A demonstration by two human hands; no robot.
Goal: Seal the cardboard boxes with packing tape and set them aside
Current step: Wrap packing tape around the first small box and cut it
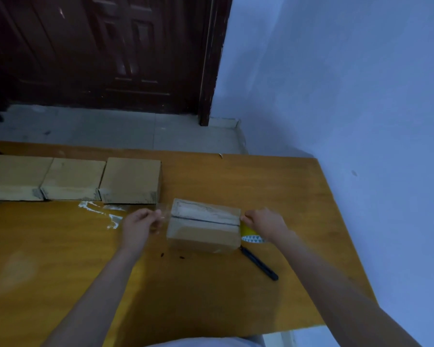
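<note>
While both arms reach forward over the orange table (273, 186), the person works on a small cardboard box (203, 230) that stands near the middle of the table, a little toward the right. A strip of clear tape (206, 213) lies along the top of this box, over the dark seam between the two flaps.

The left hand (138, 225) is just beside the left end of the box. Its fingers are curled, and the thumb and fingertips pinch the loose end of the clear tape, which sticks out past the left edge of the box. The tape there is transparent and a little blurred, so its exact edge is hard to see.

The right hand (263, 222) is at the right end of the box. Its fingers are bent down and closed around a tape roll (249, 234), whose yellow inner side and a white patterned rim show under the hand. The fingertips touch the right top edge of the box.

A dark pen-like cutter (259, 264) lies on the table just in front of the box's right corner, apart from both hands. Three more closed boxes (73, 179) stand in a row, touching each other, at the far left part of the table. Some crumpled clear film (103, 212) lies between this row and the left hand.
</note>
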